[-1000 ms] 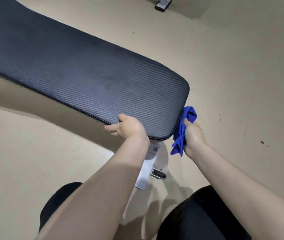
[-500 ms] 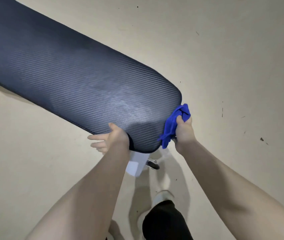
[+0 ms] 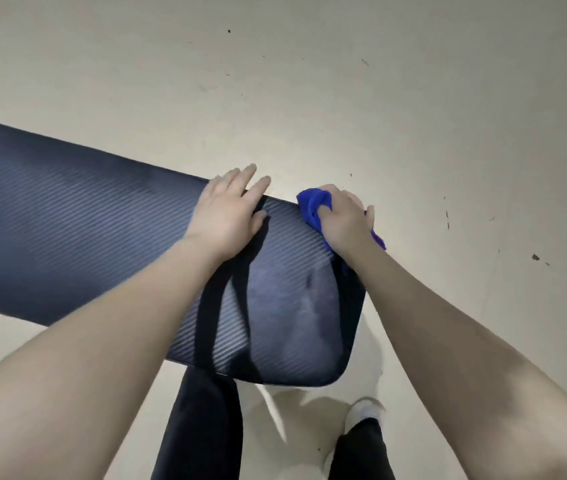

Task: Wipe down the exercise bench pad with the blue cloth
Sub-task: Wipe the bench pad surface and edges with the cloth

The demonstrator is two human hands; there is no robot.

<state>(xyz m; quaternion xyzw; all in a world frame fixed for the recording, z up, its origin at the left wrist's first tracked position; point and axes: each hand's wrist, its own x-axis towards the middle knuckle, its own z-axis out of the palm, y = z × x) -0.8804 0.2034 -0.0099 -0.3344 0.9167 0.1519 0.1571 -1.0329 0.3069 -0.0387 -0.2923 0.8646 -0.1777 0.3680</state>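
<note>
Now both hands have moved from the near edge to the bench pad (image 3: 102, 237)'s 12 o'clock edge, left hand (image 3: 226, 211) flat with fingers spread and empty, right hand (image 3: 342, 220) fingers clenched around the blue cloth (image 3: 311, 204), so wiping likely continues there.

- The bench pad (image 3: 67, 244) runs off the left edge, so its far end and full length stay unseen.
- The frame under the pad is hidden entirely; only pale floor (image 3: 344, 98) shows around it.
- The blue cloth (image 3: 311, 204) is mostly covered by the right hand (image 3: 342, 220); only a bunched lump by the thumb and a scrap behind the wrist show.
- The right hand's fingers (image 3: 353, 199) curl into the cloth, their tips out of sight.
- The left hand (image 3: 226, 211) covers the pad's far edge beneath it.
- Both forearms are cut by the lower edge.
- The pad's surface and the shoe (image 3: 365, 415) are blurred.
- The small dark specks on the floor are too tiny to identify.
</note>
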